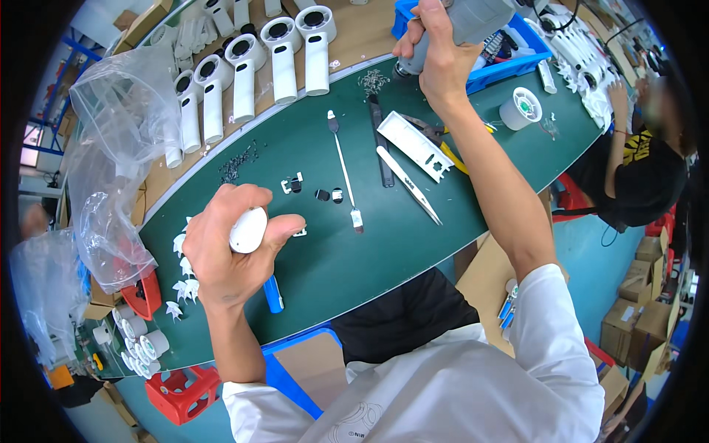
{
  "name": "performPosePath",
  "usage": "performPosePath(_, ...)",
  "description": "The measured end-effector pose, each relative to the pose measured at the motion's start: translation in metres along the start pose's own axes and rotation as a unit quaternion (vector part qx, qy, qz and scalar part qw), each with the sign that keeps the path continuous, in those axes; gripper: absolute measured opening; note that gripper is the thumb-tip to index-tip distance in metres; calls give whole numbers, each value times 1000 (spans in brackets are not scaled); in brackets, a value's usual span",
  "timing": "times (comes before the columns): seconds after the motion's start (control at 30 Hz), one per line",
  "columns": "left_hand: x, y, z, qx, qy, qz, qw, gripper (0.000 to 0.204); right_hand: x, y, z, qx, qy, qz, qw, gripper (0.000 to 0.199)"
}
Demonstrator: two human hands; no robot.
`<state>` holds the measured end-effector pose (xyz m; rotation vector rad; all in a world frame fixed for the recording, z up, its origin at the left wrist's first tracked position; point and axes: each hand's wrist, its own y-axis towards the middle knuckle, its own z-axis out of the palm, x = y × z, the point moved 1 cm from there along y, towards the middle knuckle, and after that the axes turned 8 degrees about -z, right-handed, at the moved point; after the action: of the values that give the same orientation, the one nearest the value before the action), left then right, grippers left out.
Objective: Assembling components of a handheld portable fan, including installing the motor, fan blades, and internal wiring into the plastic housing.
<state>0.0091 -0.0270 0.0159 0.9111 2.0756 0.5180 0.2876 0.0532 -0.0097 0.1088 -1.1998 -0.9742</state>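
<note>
My left hand is closed around a white rounded part, whose oval end faces up between thumb and fingers. At the far right my right hand grips a grey power screwdriver, its dark tip beside a heap of small silver screws. A blue cylinder, like a battery cell, lies by my left wrist. Small black-and-white parts and black pads lie between my hands. Nearby are a short cable, white tweezers, a black strip and a white half shell.
White handheld fans line the far edge beside black screws. A blue bin, pliers and a white round housing stand right. White fan blades lie left. A co-worker sits at the right.
</note>
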Motion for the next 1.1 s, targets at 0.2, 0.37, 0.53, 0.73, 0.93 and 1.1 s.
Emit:
performPosePath(0.2,-1,0,0,-4,3,-9,1000,36,-8,2,-2,-38,-76,-27,996,29)
performPosePath(0.37,-3,4,2,-5,20,5,1000,38,-11,3,0,-49,-61,-18,997,28)
performPosePath(0.53,-6,3,2,0,18,-5,1000,35,-11,2,3,-54,-38,-23,998,25)
performPosePath(0.73,-5,2,1,16,17,-24,999,33,-17,4,2,-58,-32,-21,998,22)
performPosePath(0.93,-5,5,2,7,23,-3,1000,34,-13,5,3,-63,-22,-26,997,20)
performPosePath(1.1,-7,3,4,-1,45,-28,999,35,-16,7,0,-62,-32,-28,997,20)
